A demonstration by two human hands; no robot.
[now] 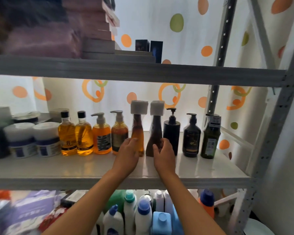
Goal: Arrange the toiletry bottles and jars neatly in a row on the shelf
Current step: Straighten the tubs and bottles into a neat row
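Your left hand (128, 152) cups the amber flared bottle (137, 131) and your right hand (164, 152) the brown one (155, 133), squaring both at shelf (75, 167) centre, twelve o'clock of your wrists.

Two bare forearms enter the view from about 6 o'clock, one from 7 o'clock and the other from 5 o'clock. No sleeve shows on either; both are uncovered from the lower frame edge up to the wrists. The left hand (128, 153) and the right hand (163, 152) are ungloved. No ring, watch, bracelet or band is visible on the wrists or on the fingers that show. The fingernails look short and plain, though blur hides finer detail.
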